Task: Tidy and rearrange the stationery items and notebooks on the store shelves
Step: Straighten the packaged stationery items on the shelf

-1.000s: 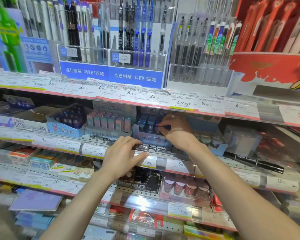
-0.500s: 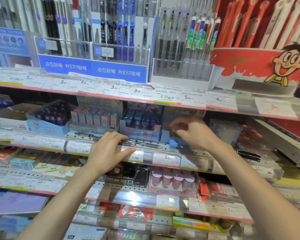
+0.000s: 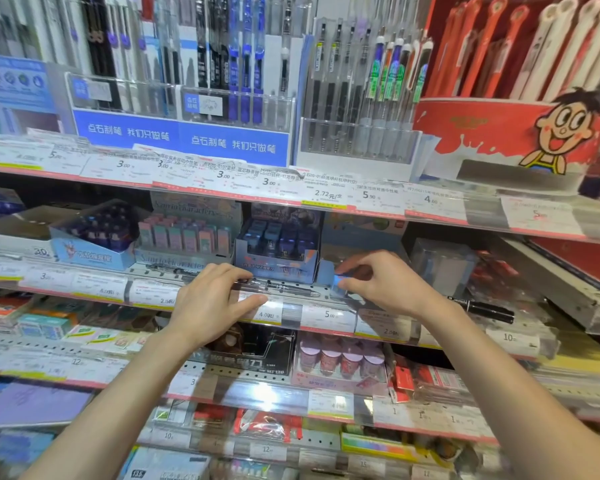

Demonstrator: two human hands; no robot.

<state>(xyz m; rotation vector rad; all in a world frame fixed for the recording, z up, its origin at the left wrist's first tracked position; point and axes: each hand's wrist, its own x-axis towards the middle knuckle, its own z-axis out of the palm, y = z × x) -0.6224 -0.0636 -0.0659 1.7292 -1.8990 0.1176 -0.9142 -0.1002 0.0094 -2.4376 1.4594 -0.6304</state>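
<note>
Stationery shop aisle. Tiered shelves with price-tag strips (image 3: 326,197) along every edge, clear pen racks (image 3: 357,140) up top, blue branded display (image 3: 181,133), red cartoon pen tub (image 3: 499,133), open retail boxes of erasers (image 3: 187,237) below.

left hand (image 3: 207,304) up front, palm down, fingers curled, thumb poking right | right hand (image 3: 383,284) same height, fingers bent, tips pinched toward the thumb | both forearms bare, coming up from the bottom corners, hands near but apart
</note>
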